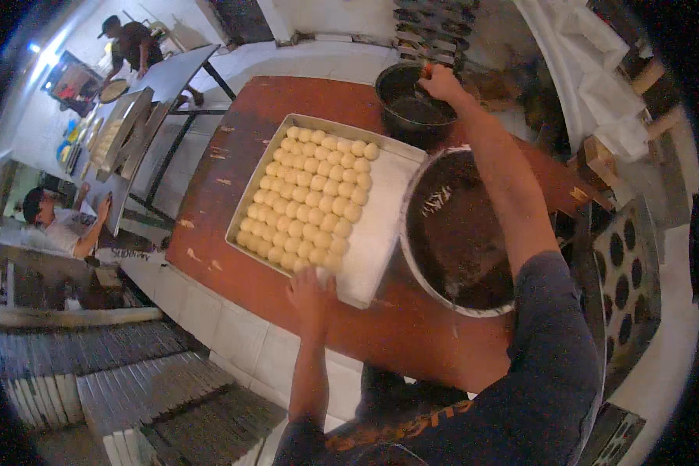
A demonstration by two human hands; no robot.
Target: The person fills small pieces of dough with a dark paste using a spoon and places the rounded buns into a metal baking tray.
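A rectangular baking tray (266, 167) holds close rows of round, pale yellow dough balls (303, 194); its right-hand strip shows bare pale lining. At the tray's near edge my left hand (312, 295) grips the rim, its fingertips beside the nearest balls. My right hand (445, 84) reaches over a dark, deep pot (415, 116) behind the tray. It is closed round a tool with an orange-red part (426, 71); the pot and my fingers hide its working end. To the right sits a wide round pan (466, 248), dark inside, with a few white streaks.
Everything stands on a worn red-brown table (210, 210). A perforated metal rack (625, 279) is at the right, and stacked trays (132, 380) lie at lower left. Two other people work along a long table (175, 78) at upper left. White sacks (598, 62) hang upper right.
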